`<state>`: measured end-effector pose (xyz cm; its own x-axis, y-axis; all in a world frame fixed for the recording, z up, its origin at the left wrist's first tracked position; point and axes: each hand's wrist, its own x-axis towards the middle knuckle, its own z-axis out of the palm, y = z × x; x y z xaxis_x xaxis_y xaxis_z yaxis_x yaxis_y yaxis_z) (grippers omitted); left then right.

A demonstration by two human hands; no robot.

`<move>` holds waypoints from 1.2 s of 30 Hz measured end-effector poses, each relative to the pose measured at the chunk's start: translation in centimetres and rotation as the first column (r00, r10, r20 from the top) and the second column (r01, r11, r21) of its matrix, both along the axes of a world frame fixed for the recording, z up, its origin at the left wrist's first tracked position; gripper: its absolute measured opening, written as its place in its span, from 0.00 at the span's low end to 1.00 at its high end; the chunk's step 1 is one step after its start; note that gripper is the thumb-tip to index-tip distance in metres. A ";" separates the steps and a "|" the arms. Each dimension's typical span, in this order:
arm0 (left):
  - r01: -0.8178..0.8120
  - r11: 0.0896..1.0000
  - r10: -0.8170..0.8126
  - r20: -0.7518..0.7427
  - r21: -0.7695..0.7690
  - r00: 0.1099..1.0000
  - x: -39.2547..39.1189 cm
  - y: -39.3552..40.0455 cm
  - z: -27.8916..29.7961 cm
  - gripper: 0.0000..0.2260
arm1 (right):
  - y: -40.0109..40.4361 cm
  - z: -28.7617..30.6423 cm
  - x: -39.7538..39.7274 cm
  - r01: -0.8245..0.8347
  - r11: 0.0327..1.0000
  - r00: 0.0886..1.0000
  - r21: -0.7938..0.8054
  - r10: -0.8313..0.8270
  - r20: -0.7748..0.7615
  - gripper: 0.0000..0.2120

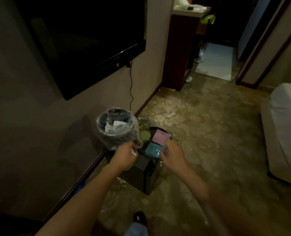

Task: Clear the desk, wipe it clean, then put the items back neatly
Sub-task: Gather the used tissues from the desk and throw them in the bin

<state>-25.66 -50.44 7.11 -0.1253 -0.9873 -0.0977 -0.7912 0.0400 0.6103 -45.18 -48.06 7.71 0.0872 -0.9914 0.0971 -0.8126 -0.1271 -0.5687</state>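
The left hand (pixel 125 155) curls around a small white scrap beside the lined waste bin (pixel 117 128), which holds crumpled paper. The right hand (pixel 172 155) pinches the wrapper of a blue packet (pixel 153 150) on a dark round tray (pixel 160 132), next to a pink packet (pixel 161 135). Both arms reach forward and down over a low dark stand (pixel 141 174).

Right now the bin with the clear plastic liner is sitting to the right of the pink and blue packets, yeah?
Not quite. In the head view the bin with the clear liner sits to the left of the pink packet and blue packet, not the right, on the wall side.
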 end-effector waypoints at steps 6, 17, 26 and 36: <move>-0.073 0.996 0.073 0.007 0.049 0.997 3.7 -9.4 -0.8 0.15 | -11.4 -1.2 2.0 -0.092 0.995 0.995 0.037 0.091 0.027 0.16; -0.261 0.960 0.251 0.109 0.097 0.962 6.1 -17.6 -2.6 0.21 | -25.4 -2.3 7.4 -0.212 0.972 0.974 0.106 0.201 0.099 0.17; -0.498 0.848 0.468 0.188 0.183 0.864 8.2 -23.5 -4.2 0.17 | -35.4 -4.5 11.0 -0.506 0.833 0.862 0.225 0.489 0.131 0.11; -0.514 0.782 0.440 0.272 0.352 0.856 12.1 -27.5 -8.9 0.10 | -38.6 -9.2 16.7 -0.500 0.800 0.860 0.332 0.505 0.078 0.14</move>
